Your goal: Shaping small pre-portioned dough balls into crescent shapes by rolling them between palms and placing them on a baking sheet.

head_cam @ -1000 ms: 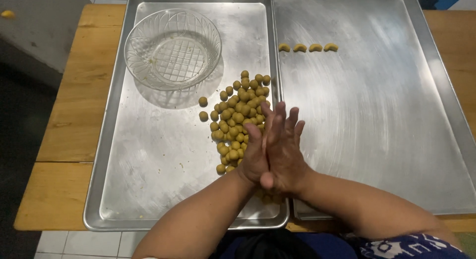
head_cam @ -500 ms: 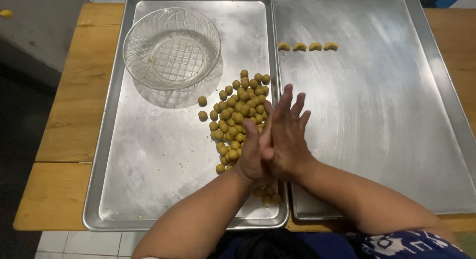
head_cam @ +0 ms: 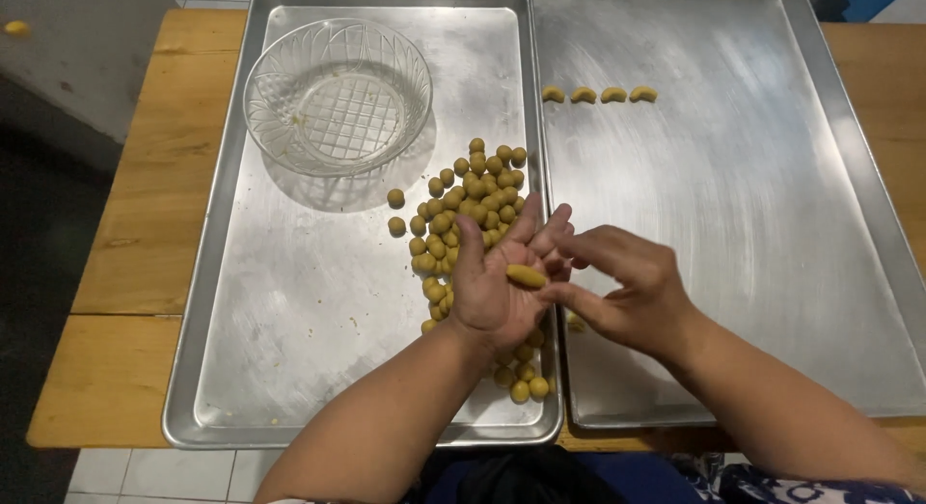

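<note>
Head view looks straight down on a wooden desk (head_cam: 145,176) that carries two large metal trays side by side, their long edges touching at the middle. The right tray (head_cam: 772,224) is almost bare apart from a short row of four curved dough pieces (head_cam: 598,95) near its far left corner. The left tray (head_cam: 289,321) holds a clear patterned glass bowl (head_cam: 338,96) at its far end, standing upright, and a loose heap of small yellow dough balls (head_cam: 473,200) spread along its right side, from just beside the bowl down toward the near edge; two balls lie a little apart from the heap on its left. Over the seam between the trays, the left hand (head_cam: 492,282) is released and flat, palm up, fingers pointing away from the person, partly covering the heap beneath it. A single oblong dough piece (head_cam: 526,275) lies on that open palm, resting rather than gripped. The right hand (head_cam: 627,292) sits just beside it on the right, fingers loosely curled and spread, thumb and fingertips reaching toward the piece but grasping nothing that can be seen.
</note>
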